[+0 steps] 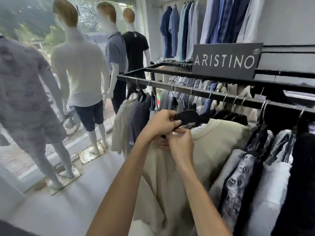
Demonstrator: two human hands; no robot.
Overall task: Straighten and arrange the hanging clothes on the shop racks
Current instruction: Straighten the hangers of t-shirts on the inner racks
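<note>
Head view, shop floor beside a clothes rack.

- Left hand [162,123]: raised in front of the rack, fingers [172,124] curled round the near end of a black hanger [190,116]. Clamped on the hanger.
- Right hand [181,145]: just below the left and touching it. Thumb and forefinger are pressed together on the neck edge of the beige T-shirt [218,143]. A small pale patch shows at the fingertips; too small to tell what it is.
- Beige T-shirt: hangs from the black hanger below the front rail [187,90] of the black metal rack, body falling towards the lower edge of the view. Cannot tell whether the hanger's hook sits on the rail.
- Left of it on the same rail: a navy T-shirt [138,121] with pale lettering, and a second beige shirt [120,126] at the rack's end.
- Right of it, packed close: a grey garment, a dark patterned shirt [238,183], a white garment [271,189] and a black one [300,184].
- Rear rail carries a dense row of folded-collar shirts in grey, blue and cream.
- "ARISTINO" sign [225,59] stands on top of the rack.
- Blue and white shirts [180,31] hang on the wall behind.
- Four dressed mannequins [81,68] stand on plates at the window, on the left.
</note>
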